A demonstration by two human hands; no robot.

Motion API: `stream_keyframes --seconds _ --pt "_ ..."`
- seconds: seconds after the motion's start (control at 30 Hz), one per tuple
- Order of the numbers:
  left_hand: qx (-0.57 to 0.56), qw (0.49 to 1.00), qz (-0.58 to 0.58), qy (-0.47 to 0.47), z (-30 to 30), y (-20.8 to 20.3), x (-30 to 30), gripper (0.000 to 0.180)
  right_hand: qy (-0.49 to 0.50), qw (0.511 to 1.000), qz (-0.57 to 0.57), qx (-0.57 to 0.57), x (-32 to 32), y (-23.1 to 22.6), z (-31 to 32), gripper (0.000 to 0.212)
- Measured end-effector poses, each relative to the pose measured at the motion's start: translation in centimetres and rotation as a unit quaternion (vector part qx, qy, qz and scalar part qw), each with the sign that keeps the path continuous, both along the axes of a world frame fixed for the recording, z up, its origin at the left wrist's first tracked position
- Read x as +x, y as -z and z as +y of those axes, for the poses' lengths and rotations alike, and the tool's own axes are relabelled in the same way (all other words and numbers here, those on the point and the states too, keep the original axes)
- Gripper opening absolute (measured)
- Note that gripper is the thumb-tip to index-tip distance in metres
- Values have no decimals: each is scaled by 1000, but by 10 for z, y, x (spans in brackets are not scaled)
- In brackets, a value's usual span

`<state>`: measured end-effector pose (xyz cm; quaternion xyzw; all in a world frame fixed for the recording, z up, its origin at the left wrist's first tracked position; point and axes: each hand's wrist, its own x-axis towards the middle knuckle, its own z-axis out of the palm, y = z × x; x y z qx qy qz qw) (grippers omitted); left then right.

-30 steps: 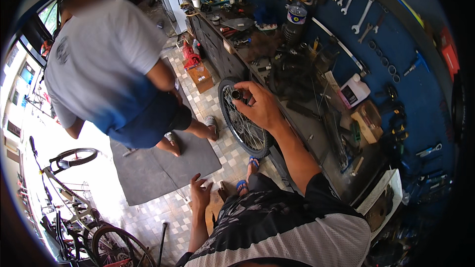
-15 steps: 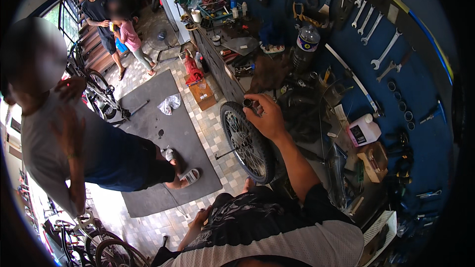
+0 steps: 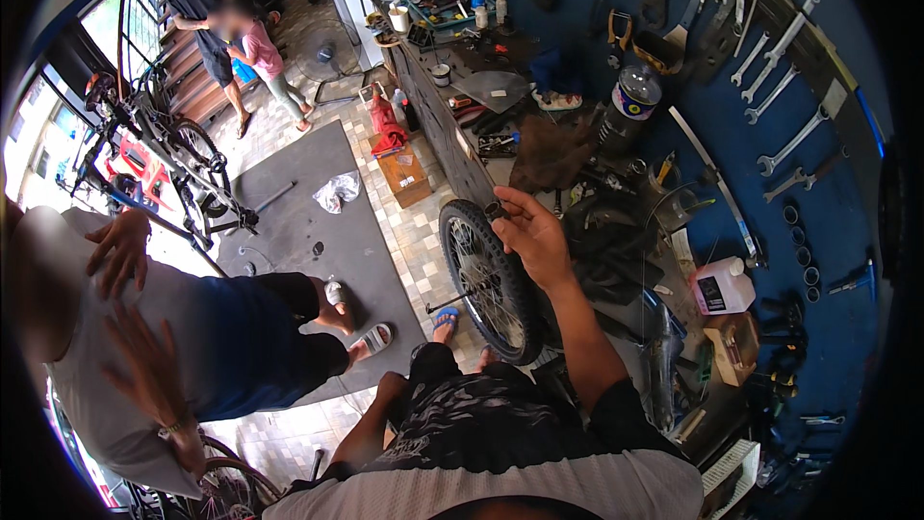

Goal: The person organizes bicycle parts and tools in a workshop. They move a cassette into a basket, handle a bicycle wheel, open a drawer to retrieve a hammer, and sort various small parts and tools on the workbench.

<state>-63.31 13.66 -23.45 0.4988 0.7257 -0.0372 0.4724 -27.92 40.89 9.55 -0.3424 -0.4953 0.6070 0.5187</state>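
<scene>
My right hand (image 3: 535, 239) is raised in front of the bench, thumb and fingers pinching a small dark hollow cylinder (image 3: 495, 211). Just below it stands a bicycle wheel (image 3: 512, 300) with a knobby black tyre. A thin black rod (image 3: 447, 302) sticks out from the wheel's hub side. Down by my thigh is my left hand (image 3: 391, 387), small in view; its fingers are mostly hidden, so I cannot make out whether it holds anything.
A co-worker (image 3: 231, 347) stands close on the left by the dark mat (image 3: 318, 193). The cluttered workbench (image 3: 500, 87) runs along the right, with a pink-filled jug (image 3: 722, 286) and wall-hung wrenches (image 3: 794, 140). Two people (image 3: 207, 29) stand farther back near bicycles (image 3: 173, 144).
My right hand has turned, tipping the cylinder. The left hand has drawn up nearer my knee. The co-worker's hands have shifted at the chest, and the whole view has swung.
</scene>
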Motion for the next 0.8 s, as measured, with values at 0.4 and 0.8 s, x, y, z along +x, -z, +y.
stream_keyframes --seconds 0.4,0.8 --pt "-27 982 54 177 109 14 -40 37 51 998 19 -39 -22 10 0 39" --pt "-35 978 71 192 159 14 -52 64 78 988 74 -108 -40 15 4 36"
